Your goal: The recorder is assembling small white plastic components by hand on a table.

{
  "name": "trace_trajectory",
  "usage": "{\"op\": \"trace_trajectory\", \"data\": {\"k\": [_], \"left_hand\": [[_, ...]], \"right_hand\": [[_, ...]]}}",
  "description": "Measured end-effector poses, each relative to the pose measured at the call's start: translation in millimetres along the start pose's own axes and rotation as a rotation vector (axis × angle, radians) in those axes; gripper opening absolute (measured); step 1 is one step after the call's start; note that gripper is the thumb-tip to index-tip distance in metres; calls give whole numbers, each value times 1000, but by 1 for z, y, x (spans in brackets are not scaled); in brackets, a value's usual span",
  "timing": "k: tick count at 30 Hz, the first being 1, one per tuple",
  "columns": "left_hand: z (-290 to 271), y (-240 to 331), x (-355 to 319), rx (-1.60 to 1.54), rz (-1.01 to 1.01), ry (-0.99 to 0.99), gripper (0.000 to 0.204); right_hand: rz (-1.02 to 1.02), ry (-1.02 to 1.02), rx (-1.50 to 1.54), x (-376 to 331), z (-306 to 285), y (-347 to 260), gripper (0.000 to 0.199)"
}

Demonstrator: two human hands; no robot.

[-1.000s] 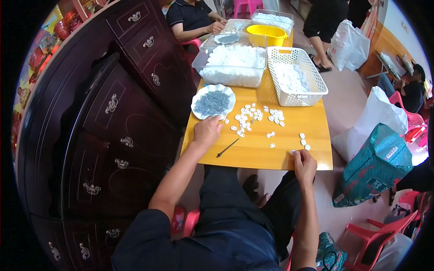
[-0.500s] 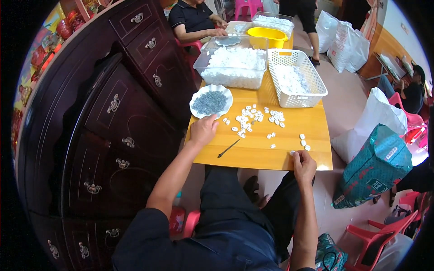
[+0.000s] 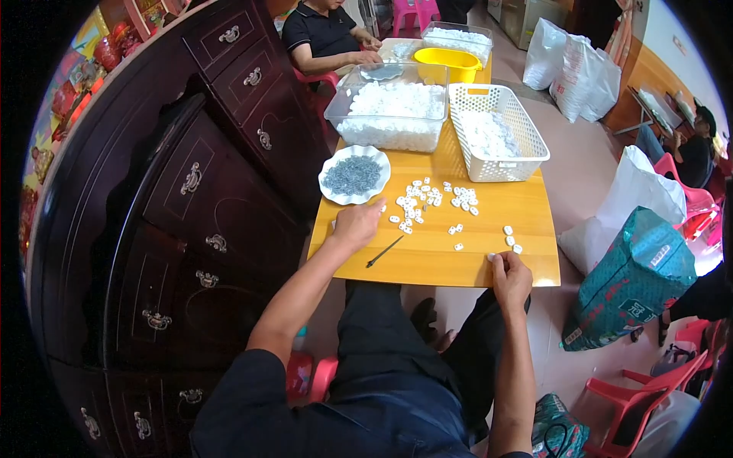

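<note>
One small white oval piece pinched in right hand; left hand, grip unclear, shifts off scalloped white plate, putting loose white pieces within reach.

Pieces are scattered over the table — a dish is set to their left; a tub and, to its right, a basket are placed behind — and a tool is laid near the front edge.

A dark wooden cabinet fills the left; pale floor, apparently tiled, runs toward a white wall at right.
</note>
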State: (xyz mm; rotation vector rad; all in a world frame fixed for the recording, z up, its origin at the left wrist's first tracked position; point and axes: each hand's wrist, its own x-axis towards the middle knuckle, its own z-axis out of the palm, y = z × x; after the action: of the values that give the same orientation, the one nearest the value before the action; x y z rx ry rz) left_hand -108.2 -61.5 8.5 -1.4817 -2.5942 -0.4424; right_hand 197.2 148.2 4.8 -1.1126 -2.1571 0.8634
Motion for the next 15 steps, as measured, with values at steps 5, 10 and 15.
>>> {"op": "trace_trajectory", "data": {"k": [5, 10, 15], "left_hand": [[-7, 8, -5, -36, -65, -48, 37], [-11, 16, -26, -113, -86, -59, 35], [-6, 12, -40, -303, -80, 108, 27]], "right_hand": [[0, 5, -12, -1, -1, -3, 25], [-2, 11, -31, 2, 0, -2, 26], [-9, 2, -36, 6, -1, -3, 25]]}}
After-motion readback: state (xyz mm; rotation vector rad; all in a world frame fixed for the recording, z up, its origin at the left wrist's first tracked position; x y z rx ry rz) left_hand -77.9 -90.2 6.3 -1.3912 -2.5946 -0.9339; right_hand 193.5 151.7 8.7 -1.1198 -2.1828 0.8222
